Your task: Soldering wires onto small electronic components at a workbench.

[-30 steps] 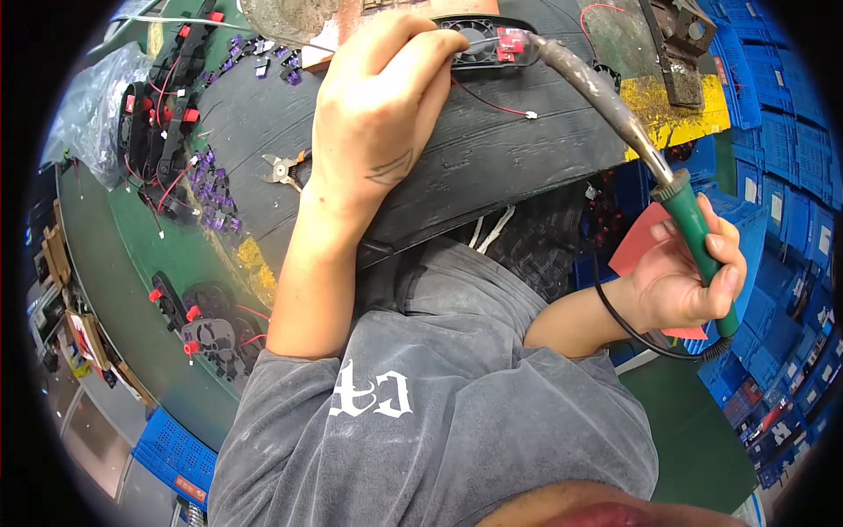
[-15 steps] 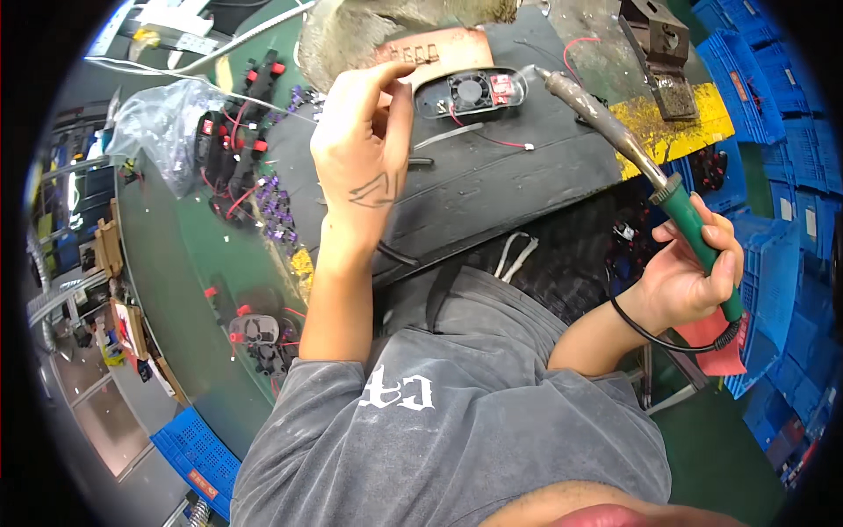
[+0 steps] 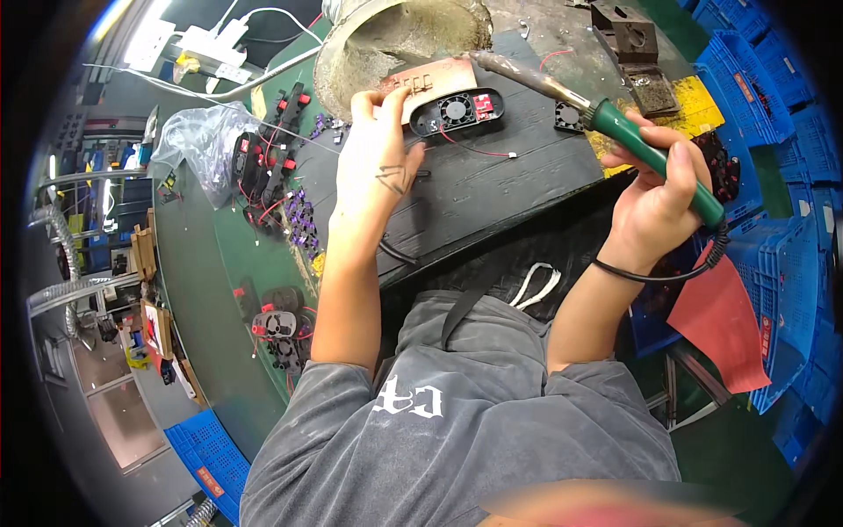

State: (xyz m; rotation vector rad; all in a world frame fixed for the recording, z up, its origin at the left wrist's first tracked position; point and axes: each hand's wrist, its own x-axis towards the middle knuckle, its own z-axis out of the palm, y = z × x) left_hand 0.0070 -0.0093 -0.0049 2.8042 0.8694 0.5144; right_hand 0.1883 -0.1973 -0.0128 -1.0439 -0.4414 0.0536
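Note:
My right hand [image 3: 663, 189] is wrapped round the green handle of a soldering iron [image 3: 628, 132]. Its metal shaft points up and left, with the tip close to the right end of a copper-coloured board [image 3: 448, 77]. My left hand [image 3: 373, 167] reaches to that board's left side, thumb apart and fingertips near its small slotted parts. A thin pale wire [image 3: 211, 104] runs in from the left to this hand; its end is hidden. Just below the board lies a black oval housing [image 3: 461, 112] with a small fan, a red part and a red lead.
A rough stone-like basin [image 3: 395, 35] stands behind the board. Another small fan [image 3: 568, 116] lies below the iron. At left are a plastic bag [image 3: 198, 145], black-and-red assemblies [image 3: 255, 171] and purple parts [image 3: 301, 224]. Blue crates [image 3: 751, 83] and a rusty metal block [image 3: 645, 66] are at right.
The iron's tip has moved up and left, from the housing's right end to the copper-coloured board. My left thumb has spread from the fingers. A pale strand below the housing is no longer visible.

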